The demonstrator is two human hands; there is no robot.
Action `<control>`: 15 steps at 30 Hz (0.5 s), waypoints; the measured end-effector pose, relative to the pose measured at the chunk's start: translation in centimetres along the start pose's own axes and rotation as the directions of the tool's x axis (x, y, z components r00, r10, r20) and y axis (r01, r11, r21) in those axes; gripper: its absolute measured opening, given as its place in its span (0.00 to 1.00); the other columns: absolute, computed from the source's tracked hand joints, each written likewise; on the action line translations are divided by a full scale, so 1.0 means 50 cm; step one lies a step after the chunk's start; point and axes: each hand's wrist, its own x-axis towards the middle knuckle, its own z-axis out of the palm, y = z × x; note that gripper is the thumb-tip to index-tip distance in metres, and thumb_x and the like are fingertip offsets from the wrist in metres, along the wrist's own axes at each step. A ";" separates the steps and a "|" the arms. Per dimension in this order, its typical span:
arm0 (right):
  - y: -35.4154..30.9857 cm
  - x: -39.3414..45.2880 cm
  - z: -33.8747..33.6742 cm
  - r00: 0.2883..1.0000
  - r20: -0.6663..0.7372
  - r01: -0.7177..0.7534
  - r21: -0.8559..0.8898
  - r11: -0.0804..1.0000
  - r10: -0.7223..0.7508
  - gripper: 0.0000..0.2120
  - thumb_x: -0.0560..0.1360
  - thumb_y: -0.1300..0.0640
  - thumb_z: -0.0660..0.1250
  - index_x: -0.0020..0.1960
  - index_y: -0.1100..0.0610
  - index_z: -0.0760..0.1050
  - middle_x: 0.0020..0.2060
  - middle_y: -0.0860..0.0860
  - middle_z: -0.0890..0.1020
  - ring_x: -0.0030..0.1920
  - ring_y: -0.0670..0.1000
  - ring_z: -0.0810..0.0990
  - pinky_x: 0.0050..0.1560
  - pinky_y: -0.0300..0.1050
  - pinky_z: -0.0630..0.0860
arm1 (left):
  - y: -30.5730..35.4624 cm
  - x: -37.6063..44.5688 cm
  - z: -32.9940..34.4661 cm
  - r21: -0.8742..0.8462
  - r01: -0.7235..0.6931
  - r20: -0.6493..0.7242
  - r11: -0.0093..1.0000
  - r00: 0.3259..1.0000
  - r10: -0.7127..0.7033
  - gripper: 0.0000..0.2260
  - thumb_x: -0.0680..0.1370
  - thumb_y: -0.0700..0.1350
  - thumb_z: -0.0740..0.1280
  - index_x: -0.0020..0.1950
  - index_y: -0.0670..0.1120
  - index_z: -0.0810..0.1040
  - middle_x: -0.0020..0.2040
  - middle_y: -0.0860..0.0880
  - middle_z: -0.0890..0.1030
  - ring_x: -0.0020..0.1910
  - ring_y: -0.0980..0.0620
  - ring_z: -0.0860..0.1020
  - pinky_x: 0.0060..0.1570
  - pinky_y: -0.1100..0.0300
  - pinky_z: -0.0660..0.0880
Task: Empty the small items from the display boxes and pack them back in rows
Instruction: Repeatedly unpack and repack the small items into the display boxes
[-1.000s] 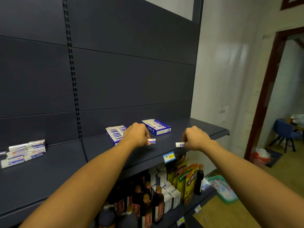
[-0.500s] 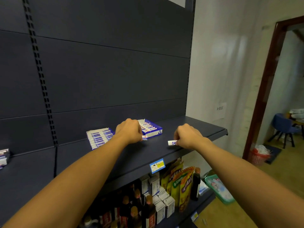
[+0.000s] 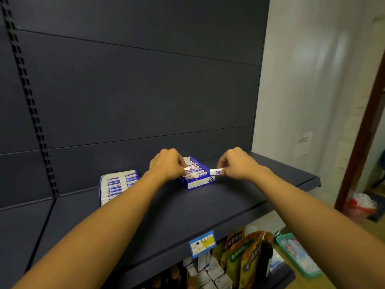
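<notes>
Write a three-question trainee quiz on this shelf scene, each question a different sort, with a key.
1. True or false: the right hand is empty.
2. Multiple choice: the left hand holds its packet over
A. the blue box
B. the flat stack
C. the price tag
3. Fill in: both boxes stand on the dark ___.

Key
1. False: it pinches a small white packet just right of the blue box.
2. A
3. shelf
</notes>
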 end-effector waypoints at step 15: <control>0.091 0.220 0.049 0.967 -0.026 0.256 0.153 0.955 -0.255 0.07 0.72 0.54 0.76 0.49 0.46 0.85 0.45 0.42 0.82 0.46 0.45 0.80 0.51 0.50 0.80 | -0.015 0.078 0.062 -0.009 0.123 -0.078 0.992 0.989 -0.123 0.12 0.72 0.54 0.78 0.53 0.53 0.86 0.55 0.54 0.84 0.51 0.54 0.80 0.52 0.52 0.81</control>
